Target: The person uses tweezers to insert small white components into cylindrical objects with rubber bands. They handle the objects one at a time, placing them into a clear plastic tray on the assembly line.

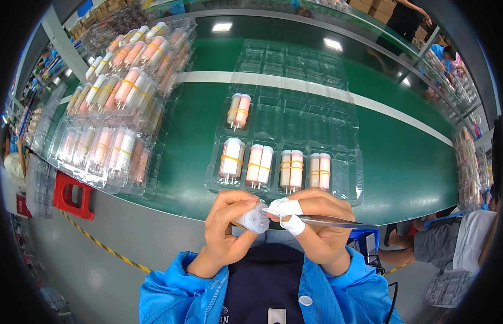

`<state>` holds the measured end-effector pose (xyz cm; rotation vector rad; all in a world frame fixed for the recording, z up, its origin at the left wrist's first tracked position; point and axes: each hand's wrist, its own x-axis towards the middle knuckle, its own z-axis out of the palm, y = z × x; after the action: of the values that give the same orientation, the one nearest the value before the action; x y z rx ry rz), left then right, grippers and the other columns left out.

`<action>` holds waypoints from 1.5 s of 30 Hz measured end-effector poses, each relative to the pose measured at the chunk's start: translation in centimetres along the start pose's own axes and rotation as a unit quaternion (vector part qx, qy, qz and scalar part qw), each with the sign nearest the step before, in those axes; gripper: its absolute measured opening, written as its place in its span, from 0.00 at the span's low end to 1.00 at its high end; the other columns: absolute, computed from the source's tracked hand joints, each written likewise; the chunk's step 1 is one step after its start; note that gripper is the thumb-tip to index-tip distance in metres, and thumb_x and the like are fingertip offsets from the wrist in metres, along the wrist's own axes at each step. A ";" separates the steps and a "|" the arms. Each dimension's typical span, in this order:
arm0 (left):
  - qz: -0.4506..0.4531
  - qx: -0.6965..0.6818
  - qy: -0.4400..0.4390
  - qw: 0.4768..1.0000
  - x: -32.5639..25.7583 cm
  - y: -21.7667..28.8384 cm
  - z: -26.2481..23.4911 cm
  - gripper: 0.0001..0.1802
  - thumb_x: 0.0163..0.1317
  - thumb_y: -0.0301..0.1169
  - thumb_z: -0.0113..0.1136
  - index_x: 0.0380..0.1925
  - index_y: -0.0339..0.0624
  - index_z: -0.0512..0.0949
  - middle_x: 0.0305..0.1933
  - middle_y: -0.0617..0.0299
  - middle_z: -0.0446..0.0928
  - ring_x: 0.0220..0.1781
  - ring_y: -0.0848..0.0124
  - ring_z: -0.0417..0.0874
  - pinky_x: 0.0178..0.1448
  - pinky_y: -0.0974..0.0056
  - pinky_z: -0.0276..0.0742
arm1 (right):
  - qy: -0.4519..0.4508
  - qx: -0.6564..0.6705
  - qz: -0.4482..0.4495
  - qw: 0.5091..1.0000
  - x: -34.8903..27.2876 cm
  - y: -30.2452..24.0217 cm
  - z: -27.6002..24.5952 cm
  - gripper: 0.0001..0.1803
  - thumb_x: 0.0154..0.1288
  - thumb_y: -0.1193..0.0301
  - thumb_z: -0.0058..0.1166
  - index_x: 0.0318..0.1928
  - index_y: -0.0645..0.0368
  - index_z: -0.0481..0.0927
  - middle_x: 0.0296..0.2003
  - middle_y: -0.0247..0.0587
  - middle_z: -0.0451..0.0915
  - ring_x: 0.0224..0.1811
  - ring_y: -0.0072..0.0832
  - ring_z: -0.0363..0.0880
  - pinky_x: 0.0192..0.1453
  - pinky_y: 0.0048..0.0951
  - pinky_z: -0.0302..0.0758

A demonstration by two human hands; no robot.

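Near the table's front edge, my left hand (pixel 227 227) grips a small cylinder (pixel 256 220) by its sides, its pale round end face turned up toward me. A bit of yellow shows beside that cylinder at my fingers. My right hand (pixel 322 218), with white coverings on the thumb and forefinger, is closed around metal tweezers (pixel 330 221). The tweezers' tip reaches the rim of the round end face. Just beyond my hands lies a clear plastic tray (pixel 346 167). Several pink and white cylinder bundles (pixel 259 164) with yellow rubber bands sit in its near row, and one bundle (pixel 238 112) lies farther back.
Stacked clear trays (pixel 108 140) full of similar banded bundles rise at the left on the green table (pixel 189 129). A red plastic stool (pixel 73 197) stands on the floor at left. More stacked trays (pixel 461 178) and a seated person (pixel 435 243) are at right.
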<state>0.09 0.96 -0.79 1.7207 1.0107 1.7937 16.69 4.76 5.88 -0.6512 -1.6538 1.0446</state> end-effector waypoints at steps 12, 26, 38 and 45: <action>-0.011 0.004 0.006 1.000 -0.4 0.0 -0.1 0.26 0.45 0.15 0.65 0.48 0.34 0.72 0.45 0.44 0.74 0.43 0.58 0.79 0.46 0.62 0.76 | 0.010 0.009 -0.009 1.000 -0.3 0.3 0.2 0.08 0.57 0.82 0.59 0.38 0.66 0.82 0.33 0.48 0.83 0.33 0.30 0.84 0.36 0.25 0.80; -0.007 0.012 0.005 1.000 -0.3 0.1 0.0 0.27 0.44 0.13 0.63 0.48 0.35 0.72 0.46 0.44 0.74 0.44 0.58 0.79 0.46 0.62 0.76 | 0.026 0.004 -0.008 1.000 -0.6 0.3 0.2 0.08 0.57 0.82 0.60 0.39 0.68 0.82 0.33 0.49 0.83 0.33 0.28 0.83 0.35 0.24 0.79; -0.002 0.024 0.010 1.000 -0.2 0.3 0.2 0.28 0.44 0.14 0.64 0.49 0.35 0.72 0.46 0.44 0.74 0.44 0.58 0.79 0.47 0.63 0.76 | 0.068 0.022 -0.007 0.997 -1.3 0.1 0.9 0.08 0.59 0.81 0.59 0.40 0.67 0.81 0.34 0.48 0.83 0.33 0.27 0.83 0.35 0.24 0.79; -0.017 0.022 0.020 0.999 0.0 0.2 0.1 0.27 0.48 0.14 0.65 0.50 0.36 0.70 0.47 0.45 0.73 0.46 0.62 0.78 0.48 0.64 0.76 | 0.065 0.005 -0.020 0.998 -0.7 0.4 1.2 0.08 0.59 0.79 0.59 0.40 0.66 0.82 0.34 0.48 0.83 0.35 0.29 0.83 0.37 0.26 0.79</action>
<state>0.27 0.84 -0.64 1.6879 1.0977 1.8044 15.76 4.01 5.14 -0.6641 -1.5414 0.9608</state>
